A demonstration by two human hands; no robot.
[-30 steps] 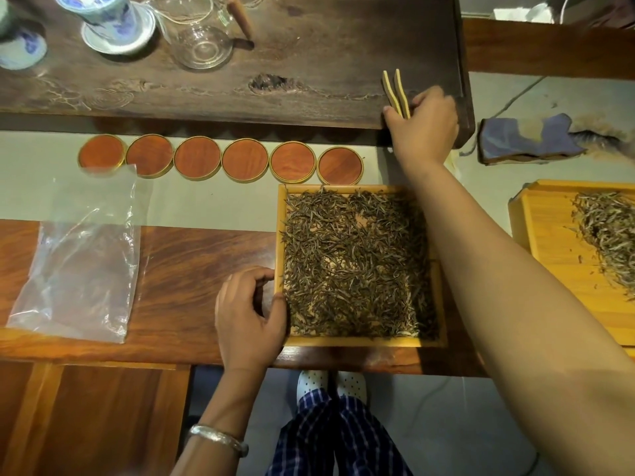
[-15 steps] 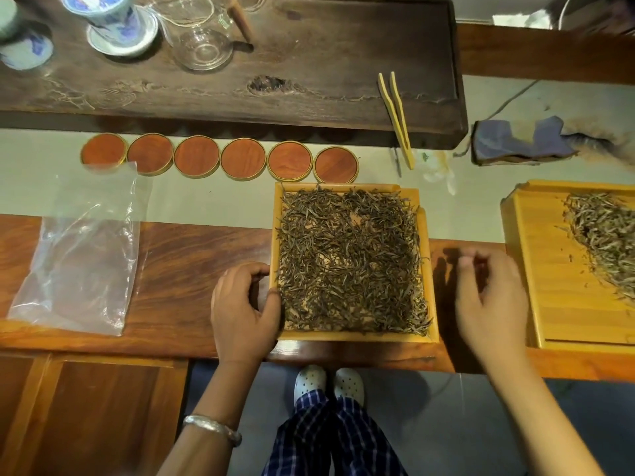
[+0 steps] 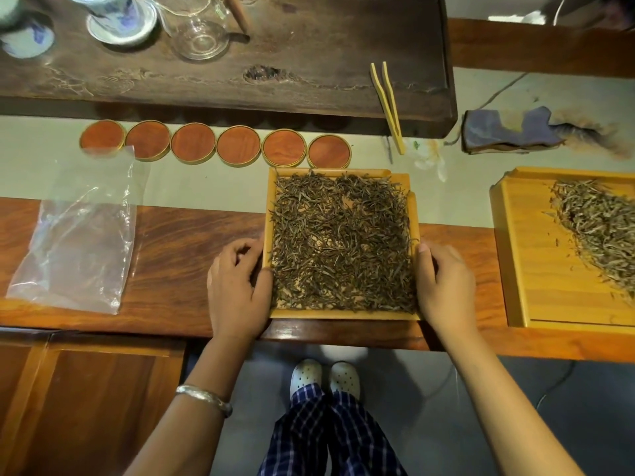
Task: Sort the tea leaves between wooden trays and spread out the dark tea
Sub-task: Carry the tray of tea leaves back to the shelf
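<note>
Both hands hold the tray [image 3: 343,314] by its side rims: the left hand [image 3: 237,286] curls its fingers round the left rim with the thumb lying along the edge, and the right hand [image 3: 446,283] clamps the right rim the same way, thumb up against the wall. So each grip is closed on wood, not on leaf.

That tray is the landmark. It sits on the worktop [image 3: 178,242] at its near edge, and the dark tea [image 3: 340,242] covers almost its whole floor in a thin, loose layer, with bare wood showing only in a few small gaps. To the right of it, well apart, a second tray [image 3: 525,255] carries a paler heap of leaves [image 3: 604,228] pushed toward its right side. Beyond it lie six round coasters [image 3: 237,146] in a row, and bamboo tongs [image 3: 388,108] rest on the dark board further back. Left of it lies a clear bag [image 3: 79,242].

I would judge the tray stiff and light, safe to take by the two side rims as now. The leaves look dry, wiry and brittle, free to slide and to spill over the low walls if the tray tips or is shaken hard. Gentle, level shakes should even out the layer.
</note>
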